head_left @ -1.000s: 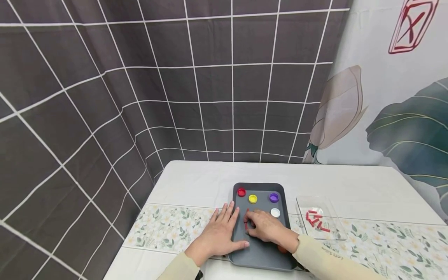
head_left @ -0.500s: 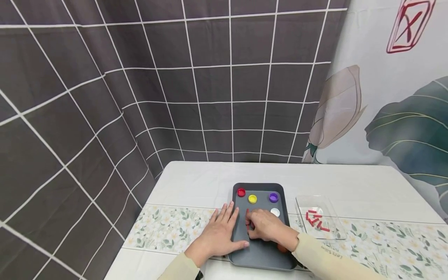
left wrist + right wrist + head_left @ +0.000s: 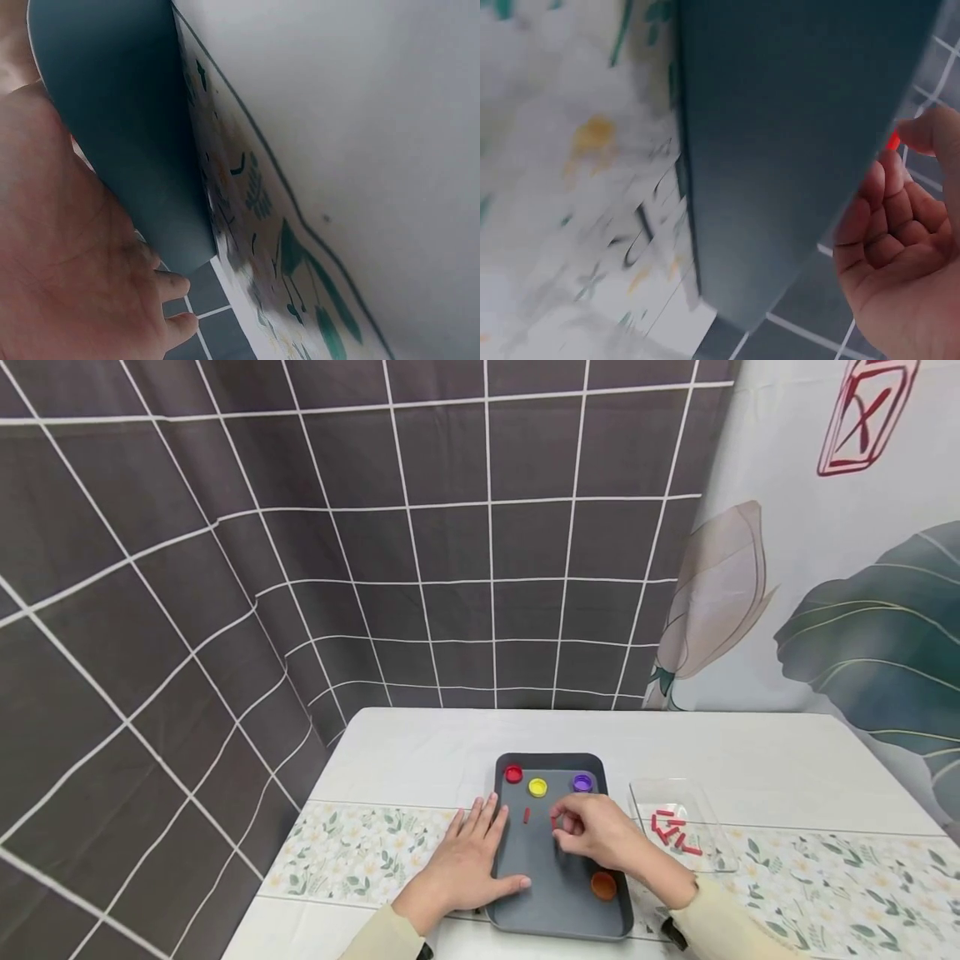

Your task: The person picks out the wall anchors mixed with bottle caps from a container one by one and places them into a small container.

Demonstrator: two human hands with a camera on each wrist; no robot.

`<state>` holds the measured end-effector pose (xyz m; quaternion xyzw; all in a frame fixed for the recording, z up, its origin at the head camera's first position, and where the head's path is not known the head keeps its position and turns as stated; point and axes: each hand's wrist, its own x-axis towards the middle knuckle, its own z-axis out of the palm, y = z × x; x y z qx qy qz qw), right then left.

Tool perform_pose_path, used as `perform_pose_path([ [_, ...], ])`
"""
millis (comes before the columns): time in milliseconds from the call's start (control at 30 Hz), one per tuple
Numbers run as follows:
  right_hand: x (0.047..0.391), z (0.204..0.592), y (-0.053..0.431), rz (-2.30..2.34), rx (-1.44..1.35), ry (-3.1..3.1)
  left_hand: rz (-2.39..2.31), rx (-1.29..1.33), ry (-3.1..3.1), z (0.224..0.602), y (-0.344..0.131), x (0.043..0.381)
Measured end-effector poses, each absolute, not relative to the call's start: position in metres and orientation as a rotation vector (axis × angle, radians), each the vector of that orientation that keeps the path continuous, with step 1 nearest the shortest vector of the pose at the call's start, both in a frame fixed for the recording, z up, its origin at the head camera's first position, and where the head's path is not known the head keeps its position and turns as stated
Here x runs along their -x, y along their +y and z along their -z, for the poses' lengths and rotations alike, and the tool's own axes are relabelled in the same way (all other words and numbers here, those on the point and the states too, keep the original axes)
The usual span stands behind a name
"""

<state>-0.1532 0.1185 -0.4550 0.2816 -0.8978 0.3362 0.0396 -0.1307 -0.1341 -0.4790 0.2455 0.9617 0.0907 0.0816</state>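
My right hand is over the middle of the grey tray, its thumb and index finger pinching a small red stick. In the right wrist view a red end of the stick shows at the fingertips. A second red stick lies on the tray to the left of that hand. My left hand rests palm down along the tray's left edge, fingers straight and spread. Round caps sit on the tray: red, yellow, purple and orange.
To the right of the tray stands a clear plastic box with several red sticks in it. The white table carries a floral strip. A dark grid-patterned curtain hangs behind and to the left.
My right hand has moved right across the tray with a red stick, leaving the other stick in sight. The orange cap is uncovered; the white cap is now hidden. My left hand stays put.
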Motion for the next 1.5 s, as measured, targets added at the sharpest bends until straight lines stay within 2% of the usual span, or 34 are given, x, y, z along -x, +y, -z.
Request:
perform_pose_path([
  [333,0.137,0.449,0.160,-1.184,-0.642,-2.631,-0.269,-0.731,2.887,0.478,-0.134,0.130],
  [967,0.131,0.447,0.248,-1.064,-0.508,-2.588,-0.289,-0.747,2.880,0.478,-0.134,0.130],
  [1500,0.135,0.453,0.272,-1.045,-0.488,-2.657,-0.280,-0.751,2.888,0.477,-0.134,0.130],
])
